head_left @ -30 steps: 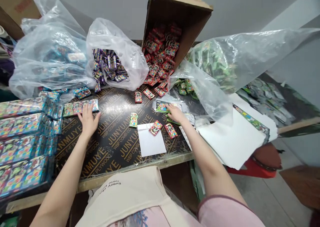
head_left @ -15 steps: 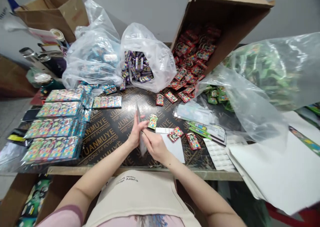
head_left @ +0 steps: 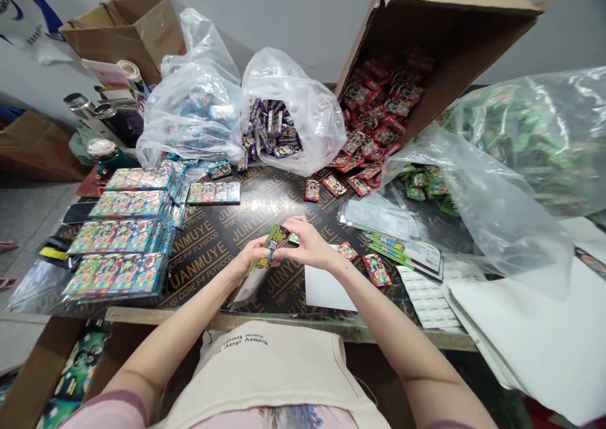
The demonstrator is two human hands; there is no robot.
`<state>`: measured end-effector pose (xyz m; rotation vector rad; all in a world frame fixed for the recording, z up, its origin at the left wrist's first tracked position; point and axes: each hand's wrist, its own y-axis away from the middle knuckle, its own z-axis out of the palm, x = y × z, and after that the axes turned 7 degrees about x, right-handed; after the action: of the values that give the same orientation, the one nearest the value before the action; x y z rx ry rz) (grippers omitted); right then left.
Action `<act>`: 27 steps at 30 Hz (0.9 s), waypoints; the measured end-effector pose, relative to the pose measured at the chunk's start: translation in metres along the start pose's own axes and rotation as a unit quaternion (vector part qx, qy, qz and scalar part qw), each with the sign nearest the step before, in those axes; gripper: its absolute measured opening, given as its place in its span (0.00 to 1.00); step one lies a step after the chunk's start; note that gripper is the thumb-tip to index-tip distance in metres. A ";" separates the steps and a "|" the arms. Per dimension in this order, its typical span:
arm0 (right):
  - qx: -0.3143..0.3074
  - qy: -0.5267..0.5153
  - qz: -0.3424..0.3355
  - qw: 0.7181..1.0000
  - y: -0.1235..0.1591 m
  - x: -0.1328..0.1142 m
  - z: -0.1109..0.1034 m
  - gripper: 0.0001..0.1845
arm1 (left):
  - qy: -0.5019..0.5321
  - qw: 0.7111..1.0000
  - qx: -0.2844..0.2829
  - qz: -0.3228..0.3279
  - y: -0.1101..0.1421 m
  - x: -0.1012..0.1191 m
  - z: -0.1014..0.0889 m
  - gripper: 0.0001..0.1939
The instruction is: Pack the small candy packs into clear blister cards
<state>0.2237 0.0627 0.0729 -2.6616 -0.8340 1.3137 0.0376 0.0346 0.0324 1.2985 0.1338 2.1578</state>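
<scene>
A flat clear plastic sleeve with a green and black printed top is held aslant over the dark tabletop. My left hand is closed on its left edge, thumb on the printed part. Fingers of my right hand pinch the same sleeve from the right, near its printed end. Beneath my right hand lies a small green packet, mostly covered. Small red packets lie to the right, one partly behind my right wrist. A white sheet sits under my right forearm.
Stacked wrapped packet sets stand at left. Along the back are a bag of blue packets, a bag of purple packets and a tipped carton of red packets. Flat printed sleeves and white sheets lie right.
The sleeve has turned from edge-on to showing its printed face. My right hand has moved up to its far end. The view has shifted slightly left.
</scene>
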 end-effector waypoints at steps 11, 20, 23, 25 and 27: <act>0.200 -0.038 0.109 0.973 -0.001 0.008 0.009 0.27 | -0.055 0.995 0.077 0.043 -0.003 0.005 0.001 0.20; 0.152 -0.353 0.277 0.881 0.009 0.016 0.039 0.18 | -0.349 0.918 0.123 0.143 0.001 0.017 -0.009 0.24; 0.140 -0.378 0.287 0.869 0.011 0.012 0.037 0.19 | -0.373 0.905 0.141 0.151 -0.002 0.017 -0.012 0.26; 0.047 -0.423 0.299 0.854 0.017 0.009 0.037 0.24 | -0.343 0.914 0.154 0.155 -0.005 0.018 -0.015 0.26; -0.035 -0.443 0.304 0.843 0.024 0.008 0.039 0.27 | -0.304 0.927 0.155 0.156 -0.008 0.019 -0.018 0.25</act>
<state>0.2093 0.0389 0.0355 -2.3505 0.0244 2.8014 0.0201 0.0551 0.0347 2.2451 0.0107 1.9167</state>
